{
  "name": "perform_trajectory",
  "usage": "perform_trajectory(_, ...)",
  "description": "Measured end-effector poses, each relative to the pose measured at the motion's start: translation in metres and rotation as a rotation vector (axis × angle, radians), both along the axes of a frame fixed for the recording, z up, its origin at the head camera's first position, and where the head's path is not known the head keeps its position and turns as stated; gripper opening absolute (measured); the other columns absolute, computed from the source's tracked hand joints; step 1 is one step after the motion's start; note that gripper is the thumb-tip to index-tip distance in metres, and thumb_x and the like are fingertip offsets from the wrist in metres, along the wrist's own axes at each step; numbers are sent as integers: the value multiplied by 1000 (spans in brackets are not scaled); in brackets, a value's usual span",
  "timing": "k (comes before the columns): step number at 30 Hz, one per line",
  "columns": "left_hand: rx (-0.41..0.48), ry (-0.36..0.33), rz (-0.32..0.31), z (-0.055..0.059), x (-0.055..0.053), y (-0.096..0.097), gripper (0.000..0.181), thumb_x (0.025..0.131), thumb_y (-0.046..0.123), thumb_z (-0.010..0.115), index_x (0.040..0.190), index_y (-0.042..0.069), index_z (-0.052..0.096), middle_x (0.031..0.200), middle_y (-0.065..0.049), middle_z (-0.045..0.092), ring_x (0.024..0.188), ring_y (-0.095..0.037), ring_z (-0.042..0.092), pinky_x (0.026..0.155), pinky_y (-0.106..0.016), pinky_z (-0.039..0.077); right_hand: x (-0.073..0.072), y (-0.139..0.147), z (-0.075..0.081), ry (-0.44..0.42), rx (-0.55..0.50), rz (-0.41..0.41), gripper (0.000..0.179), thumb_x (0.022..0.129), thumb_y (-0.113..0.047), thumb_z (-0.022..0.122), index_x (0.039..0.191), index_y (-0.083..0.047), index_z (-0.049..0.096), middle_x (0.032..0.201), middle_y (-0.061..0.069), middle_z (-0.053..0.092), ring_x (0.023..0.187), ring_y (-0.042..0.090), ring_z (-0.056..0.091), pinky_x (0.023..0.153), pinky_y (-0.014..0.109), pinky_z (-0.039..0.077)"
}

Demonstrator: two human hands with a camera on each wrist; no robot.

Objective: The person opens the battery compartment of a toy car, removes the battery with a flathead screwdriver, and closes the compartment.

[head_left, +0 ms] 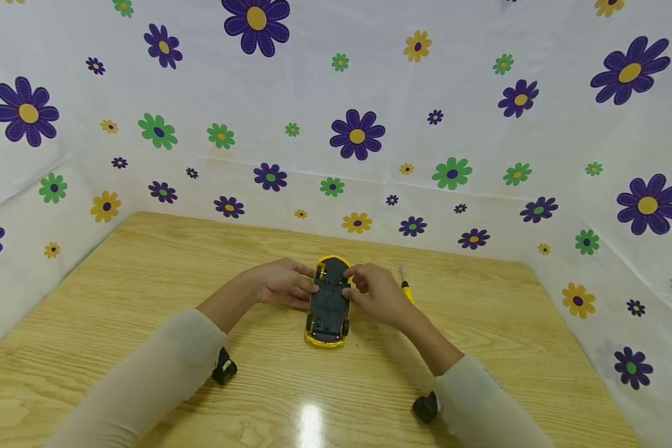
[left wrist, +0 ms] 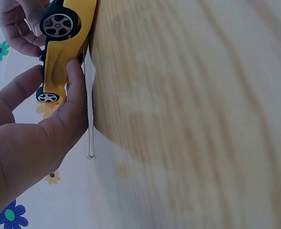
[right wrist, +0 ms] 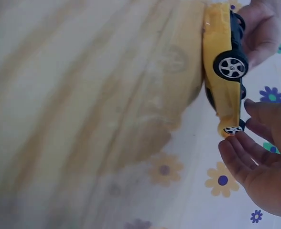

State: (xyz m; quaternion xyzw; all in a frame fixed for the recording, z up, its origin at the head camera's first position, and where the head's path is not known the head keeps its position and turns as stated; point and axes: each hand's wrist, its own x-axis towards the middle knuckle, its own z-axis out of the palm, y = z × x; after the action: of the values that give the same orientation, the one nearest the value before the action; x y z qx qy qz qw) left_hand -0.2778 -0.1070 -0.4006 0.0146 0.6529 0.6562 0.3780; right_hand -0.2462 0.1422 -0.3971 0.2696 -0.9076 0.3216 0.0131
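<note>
A yellow toy car [head_left: 329, 302] lies upside down on the wooden table, its black underside facing up. My left hand [head_left: 285, 283] grips the car's left side; in the left wrist view, its thumb is at the underside edge and its fingers [left wrist: 75, 78] lie along the yellow body. From the other side, my right hand [head_left: 378, 292] has thumb and fingers bent around the wheel [right wrist: 233, 129] near the car's far end, with fingertips right at it. A larger wheel [right wrist: 230, 65] with a silver rim shows nearer the wrist camera.
A screwdriver [head_left: 406, 289] with a yellow and black handle lies on the table [head_left: 481, 323] just right of my right hand. White cloth [head_left: 313, 93] with printed flowers stands around the back and sides of the table.
</note>
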Motion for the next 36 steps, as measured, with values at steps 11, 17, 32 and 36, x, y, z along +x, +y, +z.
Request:
perform_trajectory(11, 0, -2, 4, -2, 0, 1, 72, 101, 0, 60, 161, -3, 20, 152, -29, 44, 129, -39, 56, 103, -48, 55, -4, 2, 7, -55, 69, 31, 32, 96, -21, 75, 125, -7, 71, 110, 9, 69, 95, 19, 65, 84, 38, 59)
perform_trajectory(17, 0, 21, -18, -3, 1, 0, 72, 101, 0, 60, 161, -4, 20, 152, -29, 43, 128, -39, 58, 102, -48, 56, -5, 3, 6, -87, 48, 33, 32, 96, -23, 75, 125, -9, 72, 114, 9, 71, 100, 21, 67, 88, 39, 60)
perform_trajectory(32, 32, 106, -60, -8, 4, -5, 75, 99, 2, 63, 160, -7, 19, 151, -32, 44, 126, -41, 59, 100, -48, 57, -5, 0, 4, -106, 46, 36, 32, 94, -22, 78, 123, -9, 72, 108, 4, 70, 100, 19, 67, 89, 39, 59)
perform_trajectory(36, 38, 109, -60, -10, 4, -5, 74, 100, 1, 61, 160, -7, 19, 150, -32, 44, 126, -42, 59, 100, -48, 57, -2, 0, 5, -107, 52, 27, 32, 93, -21, 79, 122, -9, 73, 107, 3, 71, 98, 19, 67, 88, 39, 59)
